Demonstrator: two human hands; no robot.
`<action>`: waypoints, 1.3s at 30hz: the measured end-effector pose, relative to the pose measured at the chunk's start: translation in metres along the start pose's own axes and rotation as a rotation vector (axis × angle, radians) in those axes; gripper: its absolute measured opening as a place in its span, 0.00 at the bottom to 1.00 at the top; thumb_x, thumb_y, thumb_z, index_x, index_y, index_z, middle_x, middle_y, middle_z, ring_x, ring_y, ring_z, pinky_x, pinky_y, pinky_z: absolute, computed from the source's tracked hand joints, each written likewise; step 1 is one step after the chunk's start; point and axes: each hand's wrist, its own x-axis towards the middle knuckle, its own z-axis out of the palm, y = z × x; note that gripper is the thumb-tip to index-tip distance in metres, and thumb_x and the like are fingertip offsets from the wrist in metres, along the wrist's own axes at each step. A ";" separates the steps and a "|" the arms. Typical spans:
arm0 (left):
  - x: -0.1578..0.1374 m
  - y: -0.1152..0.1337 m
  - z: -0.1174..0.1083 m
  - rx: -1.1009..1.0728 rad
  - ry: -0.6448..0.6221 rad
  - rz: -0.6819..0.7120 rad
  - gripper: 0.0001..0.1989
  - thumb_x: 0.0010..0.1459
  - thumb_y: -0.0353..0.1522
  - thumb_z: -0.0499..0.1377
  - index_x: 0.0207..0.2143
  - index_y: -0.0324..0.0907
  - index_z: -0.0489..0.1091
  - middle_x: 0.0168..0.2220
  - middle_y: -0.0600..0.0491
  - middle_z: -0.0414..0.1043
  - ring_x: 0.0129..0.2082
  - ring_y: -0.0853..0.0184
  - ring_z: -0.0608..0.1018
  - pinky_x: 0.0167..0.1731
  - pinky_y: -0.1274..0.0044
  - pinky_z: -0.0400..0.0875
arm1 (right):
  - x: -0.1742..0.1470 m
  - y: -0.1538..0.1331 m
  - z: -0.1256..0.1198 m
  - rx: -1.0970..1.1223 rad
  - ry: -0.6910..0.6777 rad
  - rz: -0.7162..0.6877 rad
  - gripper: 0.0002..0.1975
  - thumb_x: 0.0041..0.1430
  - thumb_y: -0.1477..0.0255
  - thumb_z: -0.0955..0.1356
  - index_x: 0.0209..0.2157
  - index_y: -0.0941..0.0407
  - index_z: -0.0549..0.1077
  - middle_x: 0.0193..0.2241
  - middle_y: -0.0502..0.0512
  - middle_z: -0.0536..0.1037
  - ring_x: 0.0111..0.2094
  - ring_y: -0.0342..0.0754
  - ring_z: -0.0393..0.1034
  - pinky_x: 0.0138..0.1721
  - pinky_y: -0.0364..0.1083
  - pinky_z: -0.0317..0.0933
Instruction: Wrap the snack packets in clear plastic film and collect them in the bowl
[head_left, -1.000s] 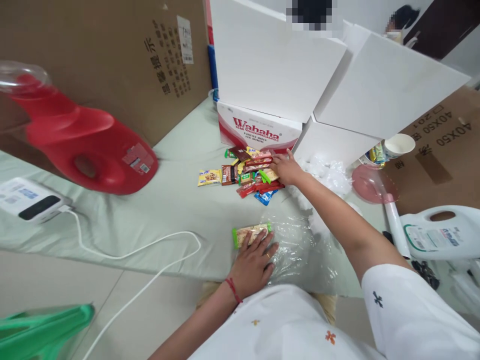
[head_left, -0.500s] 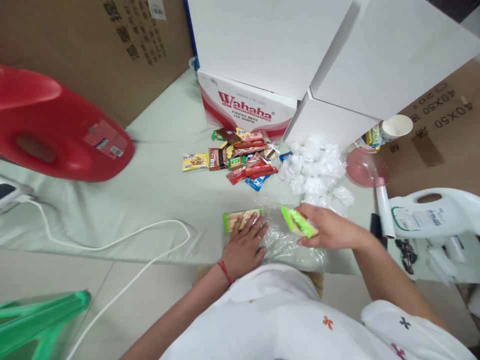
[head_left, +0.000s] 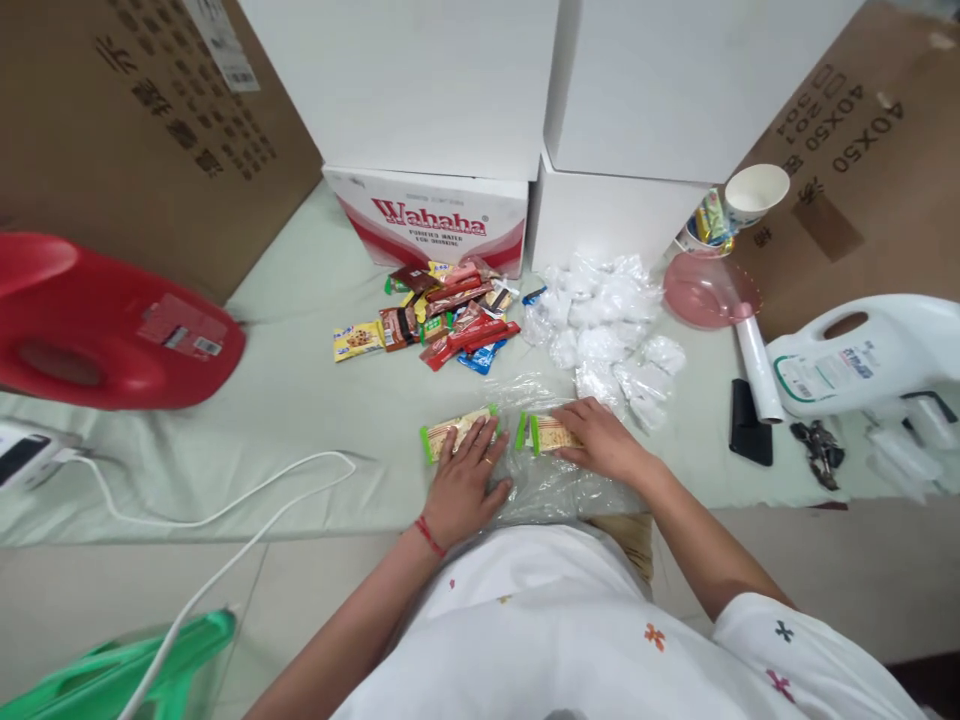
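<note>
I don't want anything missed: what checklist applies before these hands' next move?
1. Left hand on one pale, green-ended snack packet: ok, fingers spread over it.
2. Right hand touching the other green-ended packaging: ok, fingers over its right end.
3. Packet count under right hand: cannot tell, two green ends show.
4. Clear plastic sheet smooth: not ok, wrinkled.
5. Right hand clear of crumpled white plastic bundles: cannot tell, very close.

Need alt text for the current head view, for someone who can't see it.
A person's left hand lies flat on a green-ended snack packet while the right hand holds a similar packet over clear film. Beyond, colorful wrapped snacks and white plastic bundles lie on a cloth-covered table, near a Wahaha carton.
</note>
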 end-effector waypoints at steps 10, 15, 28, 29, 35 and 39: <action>-0.005 -0.003 -0.003 -0.055 0.126 0.059 0.33 0.65 0.38 0.57 0.71 0.47 0.55 0.71 0.41 0.58 0.72 0.52 0.59 0.71 0.51 0.46 | 0.017 -0.017 0.010 -0.110 -0.039 0.071 0.28 0.58 0.65 0.76 0.58 0.56 0.70 0.53 0.64 0.73 0.56 0.62 0.62 0.57 0.59 0.56; -0.016 -0.012 -0.016 -0.093 0.431 -0.129 0.27 0.67 0.35 0.54 0.67 0.48 0.58 0.63 0.42 0.68 0.67 0.56 0.67 0.67 0.55 0.59 | 0.013 -0.014 0.008 -0.090 0.017 -0.025 0.29 0.58 0.67 0.76 0.59 0.58 0.69 0.53 0.66 0.73 0.58 0.62 0.60 0.59 0.60 0.55; -0.021 -0.082 -0.043 0.064 0.102 -0.298 0.25 0.62 0.48 0.55 0.52 0.40 0.72 0.47 0.41 0.77 0.49 0.49 0.76 0.56 0.55 0.67 | -0.012 0.010 0.020 0.303 0.282 -0.038 0.27 0.69 0.64 0.66 0.66 0.54 0.64 0.65 0.67 0.66 0.67 0.59 0.59 0.66 0.62 0.56; -0.026 -0.087 -0.048 0.065 0.110 -0.322 0.26 0.62 0.50 0.55 0.52 0.40 0.72 0.46 0.40 0.76 0.48 0.49 0.76 0.53 0.57 0.69 | -0.017 0.015 0.017 0.336 0.344 0.012 0.25 0.70 0.64 0.65 0.65 0.54 0.65 0.64 0.67 0.67 0.66 0.58 0.60 0.66 0.62 0.58; -0.050 -0.089 -0.095 0.032 0.318 -0.444 0.29 0.61 0.55 0.55 0.52 0.43 0.71 0.47 0.42 0.74 0.47 0.49 0.77 0.50 0.58 0.73 | -0.049 0.024 0.004 0.612 0.628 0.187 0.14 0.70 0.60 0.65 0.49 0.52 0.76 0.50 0.59 0.76 0.52 0.52 0.73 0.51 0.52 0.72; -0.028 -0.045 -0.105 -0.123 0.341 -0.255 0.24 0.63 0.50 0.59 0.56 0.47 0.68 0.53 0.46 0.72 0.53 0.53 0.76 0.55 0.60 0.72 | -0.066 0.014 0.007 0.639 0.697 0.262 0.13 0.70 0.59 0.66 0.43 0.52 0.78 0.42 0.56 0.79 0.45 0.51 0.75 0.44 0.49 0.71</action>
